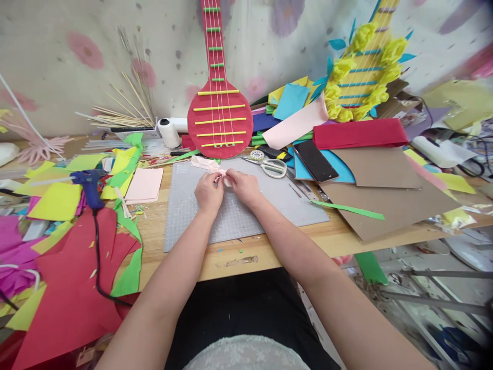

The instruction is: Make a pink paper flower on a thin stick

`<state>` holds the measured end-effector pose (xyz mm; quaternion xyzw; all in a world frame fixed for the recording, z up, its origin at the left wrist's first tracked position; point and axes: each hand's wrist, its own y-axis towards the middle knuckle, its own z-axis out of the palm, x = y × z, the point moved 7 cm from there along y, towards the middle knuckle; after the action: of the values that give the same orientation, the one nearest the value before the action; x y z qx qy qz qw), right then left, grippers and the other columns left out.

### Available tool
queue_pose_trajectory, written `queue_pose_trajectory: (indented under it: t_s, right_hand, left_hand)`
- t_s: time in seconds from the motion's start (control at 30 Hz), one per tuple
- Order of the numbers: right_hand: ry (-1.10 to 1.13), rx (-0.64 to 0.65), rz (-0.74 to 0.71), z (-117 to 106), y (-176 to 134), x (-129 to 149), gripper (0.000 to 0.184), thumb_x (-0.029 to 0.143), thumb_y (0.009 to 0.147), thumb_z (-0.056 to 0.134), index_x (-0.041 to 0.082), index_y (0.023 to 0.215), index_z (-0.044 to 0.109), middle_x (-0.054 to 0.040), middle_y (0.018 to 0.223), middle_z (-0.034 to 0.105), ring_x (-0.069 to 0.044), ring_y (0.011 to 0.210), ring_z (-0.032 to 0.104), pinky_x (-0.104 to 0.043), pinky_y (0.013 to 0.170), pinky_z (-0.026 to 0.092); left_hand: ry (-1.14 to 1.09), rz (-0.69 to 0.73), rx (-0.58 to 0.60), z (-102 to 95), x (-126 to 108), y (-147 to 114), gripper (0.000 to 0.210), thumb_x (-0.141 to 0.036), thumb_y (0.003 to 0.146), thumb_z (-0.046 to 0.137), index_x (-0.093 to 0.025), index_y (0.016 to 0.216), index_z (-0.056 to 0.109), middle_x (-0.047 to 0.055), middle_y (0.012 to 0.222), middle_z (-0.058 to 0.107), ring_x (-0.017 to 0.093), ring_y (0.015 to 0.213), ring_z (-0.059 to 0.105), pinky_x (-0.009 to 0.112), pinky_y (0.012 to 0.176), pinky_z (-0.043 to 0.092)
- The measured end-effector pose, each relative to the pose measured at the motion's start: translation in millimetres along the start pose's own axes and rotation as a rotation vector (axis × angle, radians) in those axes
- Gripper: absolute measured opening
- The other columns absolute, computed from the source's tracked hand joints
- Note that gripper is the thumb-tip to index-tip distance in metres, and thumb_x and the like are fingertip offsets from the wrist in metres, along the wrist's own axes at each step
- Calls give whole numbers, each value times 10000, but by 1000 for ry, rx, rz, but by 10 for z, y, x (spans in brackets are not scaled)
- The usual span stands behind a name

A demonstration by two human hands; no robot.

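Over the grey cutting mat (246,221) my two hands meet, pinching a small piece of pale pink crepe paper (227,181). My left hand (209,192) is closed on its left side, thumb and forefinger together. From the right, my right hand (243,186) grips the same piece; the fingers partly hide it. Just behind them lie more pale pink folded pieces (205,163) on the mat. A red paper lute-like instrument (220,123) with yellow and green strips and white strings leans against the wall beyond.
White-handled scissors (274,168) and a black phone (316,161) lie to the right, near brown cardboard (385,205). On the left are pink paper sheets (144,185), a blue glue gun (90,187) with its cord, and red paper (77,277). A white thread spool (168,133) stands behind.
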<state>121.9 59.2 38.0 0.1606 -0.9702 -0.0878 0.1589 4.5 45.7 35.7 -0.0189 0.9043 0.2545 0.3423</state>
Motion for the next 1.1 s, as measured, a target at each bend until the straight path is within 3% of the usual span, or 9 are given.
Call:
queue_pose_trajectory:
  t_s: [0.27,0.57,0.77,1.1]
  right_hand:
    - [18,28,15,6,-19,-5,347,350,934,258,234,1103,538,-48,968,671,-173,799,601,-253,640,331]
    - [23,17,21,10,-3,-8,333,338,936,257,227,1077,538,-47,929,680,-171,778,607,-251,620,317]
    - [-19,50,6,7,-2,-3,335,349,936,261,223,1080,536,-56,956,675,-175,793,605,-254,618,315]
    - [-34,36,-81,-18,-29,74,315,326,934,274,232,1066,544,-45,997,664,-167,841,598,-246,608,307]
  left_hand:
    - [-271,-154,64,75,134,12,113,-278,736,589,-203,815,621,12,796,646,116,624,537,252,654,423]
    - [-267,-149,42,60,141,16,129,-296,736,583,-201,788,652,48,857,685,167,752,593,290,737,423]
    - [-278,-179,48,41,147,33,232,-393,750,554,-196,776,672,48,802,678,158,698,576,283,698,420]
    - [-601,-388,31,194,381,86,139,-319,653,608,-184,637,642,17,682,651,128,640,567,256,650,443]
